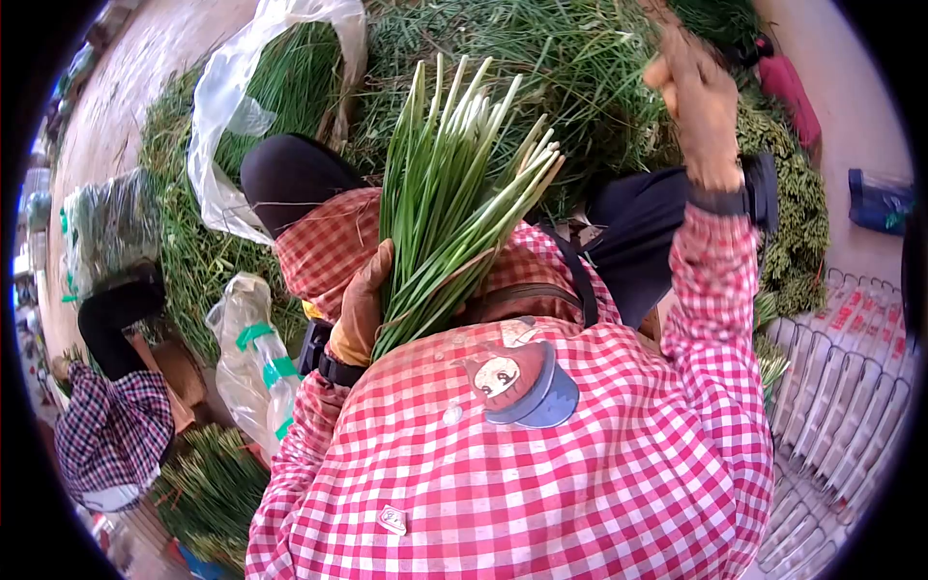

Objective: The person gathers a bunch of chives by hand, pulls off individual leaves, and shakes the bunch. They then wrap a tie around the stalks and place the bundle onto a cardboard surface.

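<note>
A bundle of long green stalks with white ends (435, 203) rests against my lap, its white ends fanned out upward. My left hand (362, 307), in a brown-stained glove, is wrapped round the lower left side of the bundle. At the upper right, my right hand (691, 97), also in a stained glove, is raised over the edge of the loose green pile (522, 48), away from the bundle. Its fingers look bent and partly smeared by motion; what they hold, if anything, cannot be made out.
A clear plastic bag (208, 126) with green stalks lies upper left, another crumpled bag (242, 329) below it. A person in a checked garment (116, 425) sits at the left. Metal racks (841, 387) stand right, beside a blue package (878, 201).
</note>
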Demonstrator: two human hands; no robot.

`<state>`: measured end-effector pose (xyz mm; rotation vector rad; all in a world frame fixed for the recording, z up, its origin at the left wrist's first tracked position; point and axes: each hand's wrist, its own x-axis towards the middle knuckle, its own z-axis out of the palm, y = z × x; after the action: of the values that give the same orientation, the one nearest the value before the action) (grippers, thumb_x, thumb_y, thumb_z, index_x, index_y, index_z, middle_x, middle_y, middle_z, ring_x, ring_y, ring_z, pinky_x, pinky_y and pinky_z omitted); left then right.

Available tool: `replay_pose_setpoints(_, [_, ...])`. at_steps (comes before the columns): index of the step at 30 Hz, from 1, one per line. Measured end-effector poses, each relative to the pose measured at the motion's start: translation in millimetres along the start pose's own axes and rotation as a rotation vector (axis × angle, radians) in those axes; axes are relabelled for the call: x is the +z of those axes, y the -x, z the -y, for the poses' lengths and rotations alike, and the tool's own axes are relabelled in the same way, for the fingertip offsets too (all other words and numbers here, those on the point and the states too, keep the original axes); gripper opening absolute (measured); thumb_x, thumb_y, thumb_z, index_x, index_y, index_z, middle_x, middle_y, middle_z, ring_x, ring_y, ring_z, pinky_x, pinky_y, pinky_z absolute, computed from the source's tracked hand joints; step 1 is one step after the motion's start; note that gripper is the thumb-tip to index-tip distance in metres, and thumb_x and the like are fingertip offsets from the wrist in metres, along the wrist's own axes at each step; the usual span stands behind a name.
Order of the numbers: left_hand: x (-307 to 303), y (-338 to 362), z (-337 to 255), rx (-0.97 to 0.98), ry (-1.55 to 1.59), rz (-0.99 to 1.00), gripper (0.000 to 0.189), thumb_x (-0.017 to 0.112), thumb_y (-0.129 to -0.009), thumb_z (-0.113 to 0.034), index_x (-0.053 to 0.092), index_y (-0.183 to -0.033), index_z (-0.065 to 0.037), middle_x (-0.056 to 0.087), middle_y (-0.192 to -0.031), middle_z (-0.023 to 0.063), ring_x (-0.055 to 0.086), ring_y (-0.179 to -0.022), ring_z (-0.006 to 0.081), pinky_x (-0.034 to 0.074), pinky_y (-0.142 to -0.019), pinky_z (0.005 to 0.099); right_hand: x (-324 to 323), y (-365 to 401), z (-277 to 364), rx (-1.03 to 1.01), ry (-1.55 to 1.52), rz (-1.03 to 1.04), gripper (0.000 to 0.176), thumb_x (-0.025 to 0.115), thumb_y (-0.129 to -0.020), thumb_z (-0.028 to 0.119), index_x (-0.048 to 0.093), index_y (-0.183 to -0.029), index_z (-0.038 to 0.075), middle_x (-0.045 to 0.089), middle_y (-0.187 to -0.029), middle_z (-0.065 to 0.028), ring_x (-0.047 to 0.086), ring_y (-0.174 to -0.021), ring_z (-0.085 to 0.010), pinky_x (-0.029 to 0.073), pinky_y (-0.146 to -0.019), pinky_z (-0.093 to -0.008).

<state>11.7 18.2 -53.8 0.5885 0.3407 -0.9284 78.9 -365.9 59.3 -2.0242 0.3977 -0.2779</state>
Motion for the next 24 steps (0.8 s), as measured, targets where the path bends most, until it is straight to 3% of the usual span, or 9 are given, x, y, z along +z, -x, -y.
replay_pose_setpoints(5, [6,-5,-5,0.022,0.04,0.071,0.062,0.047,-0.095,-0.045,0.041,-0.137,-0.001,0.052,-0.13,0.0241,0.058,-0.112,0.0368,0.052,-0.09,0.0529,43,90,-3,0.252,-0.278,0.343,0.023,0.064,-0.091,0.026,0.069,-0.099,0.006,0.067,-0.077,-0.0025,0.059,-0.061,-0.0074,0.046,-0.051,-0.0202])
replay_pose_setpoints(7, [7,-7,-5,0.006,0.081,0.1,0.06,0.047,-0.096,-0.043,0.04,-0.138,-0.001,0.05,-0.133,0.0238,0.057,-0.115,0.0361,0.049,-0.094,0.0529,56,117,3,-0.072,-0.127,0.375,0.027,0.067,-0.088,0.028,0.067,-0.104,0.006,0.068,-0.081,-0.006,0.062,-0.063,-0.0121,0.05,-0.054,-0.0257])
replay_pose_setpoints(9, [16,-10,-9,0.046,0.017,0.079,0.059,0.047,-0.096,-0.043,0.04,-0.138,-0.002,0.05,-0.133,0.0231,0.057,-0.114,0.0351,0.049,-0.094,0.0512,70,118,18,-0.63,0.132,0.375,0.034,0.075,-0.08,0.027,0.067,-0.108,0.008,0.066,-0.077,-0.003,0.06,-0.067,-0.0135,0.048,-0.062,-0.0275])
replay_pose_setpoints(12, [43,-12,-12,0.091,0.024,0.291,0.056,0.047,-0.097,-0.041,0.042,-0.136,-0.002,0.053,-0.131,0.0196,0.059,-0.111,0.0314,0.049,-0.096,0.0464,92,122,22,-0.705,0.377,0.343,0.033,0.077,-0.074,0.032,0.068,-0.097,0.011,0.06,-0.078,-0.0023,0.058,-0.073,-0.0204,0.044,-0.071,-0.035])
replay_pose_setpoints(17, [30,-19,-17,0.026,-0.036,0.139,0.053,0.047,-0.097,-0.04,0.044,-0.135,-0.003,0.055,-0.128,0.0166,0.061,-0.109,0.0274,0.051,-0.094,0.0443,101,111,20,-0.76,0.371,0.417,0.023,0.076,-0.073,0.022,0.064,-0.087,0.009,0.059,-0.077,-0.0044,0.058,-0.073,-0.025,0.044,-0.07,-0.0376])
replay_pose_setpoints(19, [-3,-26,-15,0.186,-0.335,0.117,0.049,0.052,-0.096,-0.032,0.043,-0.135,-0.002,0.056,-0.129,0.0115,0.057,-0.114,0.02,0.044,-0.101,0.0364,105,113,12,-0.859,0.461,0.489,0.019,0.076,-0.073,0.017,0.063,-0.085,0.008,0.059,-0.077,-0.0046,0.059,-0.073,-0.0252,0.045,-0.069,-0.0381])
replay_pose_setpoints(20, [-36,-36,-9,0.342,-0.62,0.108,0.049,0.053,-0.096,-0.029,0.043,-0.135,-0.001,0.055,-0.13,0.0102,0.055,-0.116,0.018,0.041,-0.103,0.0341,103,112,11,-0.863,0.306,0.541,0.01,0.071,-0.076,0.01,0.062,-0.079,0.007,0.058,-0.071,-0.0036,0.058,-0.066,-0.0213,0.046,-0.062,-0.0349])
replay_pose_setpoints(22, [-63,-43,-12,0.426,-0.883,0.154,0.049,0.056,-0.094,-0.019,0.041,-0.137,0.0,0.053,-0.134,0.006,0.048,-0.121,0.0125,0.032,-0.107,0.0272,91,118,25,-0.527,-0.021,0.726,0.008,0.068,-0.077,0.006,0.061,-0.075,0.006,0.056,-0.067,-0.002,0.055,-0.061,-0.0174,0.044,-0.056,-0.0314])
replay_pose_setpoints(24, [-48,-42,-15,0.34,-0.888,0.072,0.056,0.059,-0.091,-0.028,0.041,-0.138,-0.003,0.051,-0.136,0.0085,0.048,-0.122,0.0189,0.033,-0.106,0.0295,74,115,42,-0.318,-0.385,0.886,0.01,0.064,-0.077,0.0,0.06,-0.07,0.005,0.053,-0.062,0.0006,0.048,-0.053,-0.011,0.04,-0.048,-0.0269])
